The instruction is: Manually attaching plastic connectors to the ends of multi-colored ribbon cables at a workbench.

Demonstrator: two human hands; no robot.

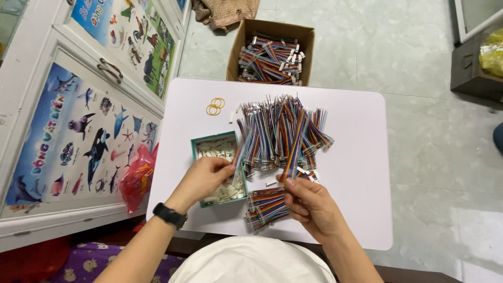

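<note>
My left hand [205, 177] hovers over a small green box [201, 144] of white connector pieces, fingers pinched near its right rim by a strip of coloured ribbon wire. My right hand [313, 205] grips one multicoloured ribbon wire strip [293, 149] that rises toward the big heap of such wires [277, 128] on the white table [356, 157]. A tidy bundle of wires [266, 204] lies just left of my right hand. A black watch sits on my left wrist.
Two yellow rubber bands [215, 106] lie at the table's far left. A cardboard box [272, 52] full of wire bundles stands on the tiled floor behind the table. A white cabinet with animal posters [78, 136] and a red plastic bag [137, 175] are at left.
</note>
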